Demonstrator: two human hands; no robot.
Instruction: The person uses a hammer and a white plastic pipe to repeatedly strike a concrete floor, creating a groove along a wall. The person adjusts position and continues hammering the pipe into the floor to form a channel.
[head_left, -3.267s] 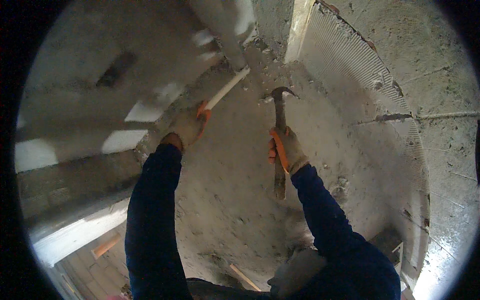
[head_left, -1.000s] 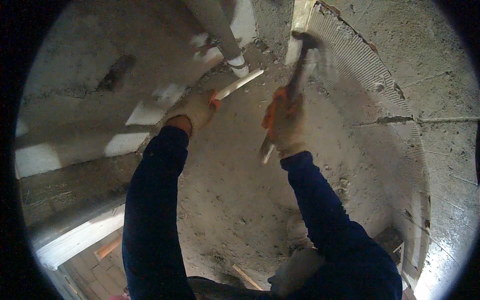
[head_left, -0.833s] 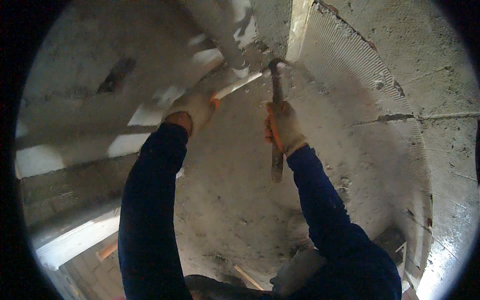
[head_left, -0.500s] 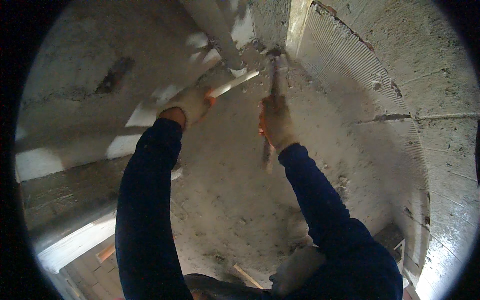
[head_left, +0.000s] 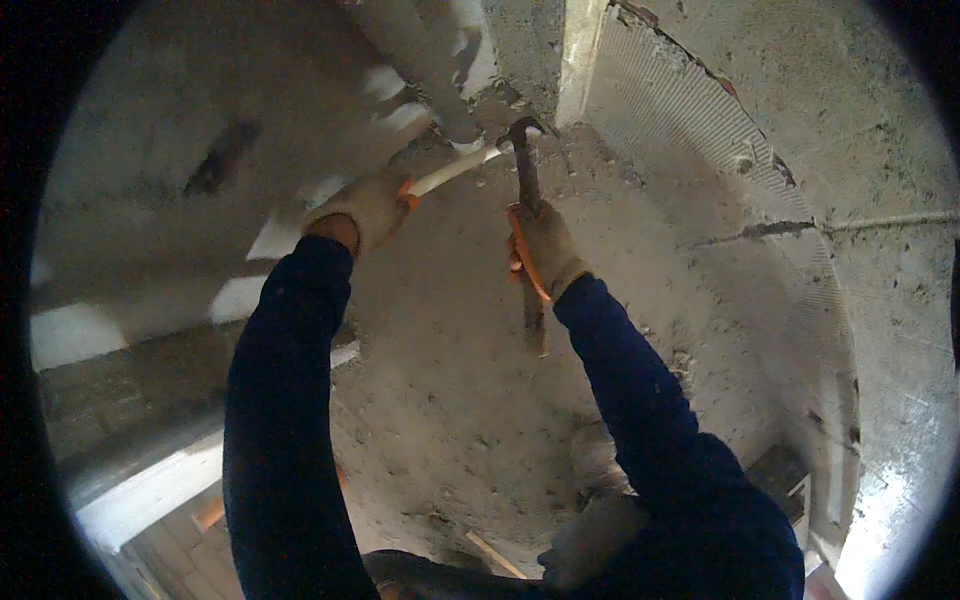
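At ten o'clock the left hand (head_left: 365, 210), in a tan-and-orange work glove, was closed around a pale, straight, slender rod (head_left: 455, 172) of uncertain material, pointing toward two; it looked stiff and fairly light, best gripped low, away from its tip. Near twelve, beside that tip, was the head of a dark, long-handled claw hammer (head_left: 528, 180); contact was unclear. At one o'clock the right hand (head_left: 545, 243), gloved alike, was clamped mid-handle; the tool seemed rigid and head-heavy, with lower handle left for a longer hold.
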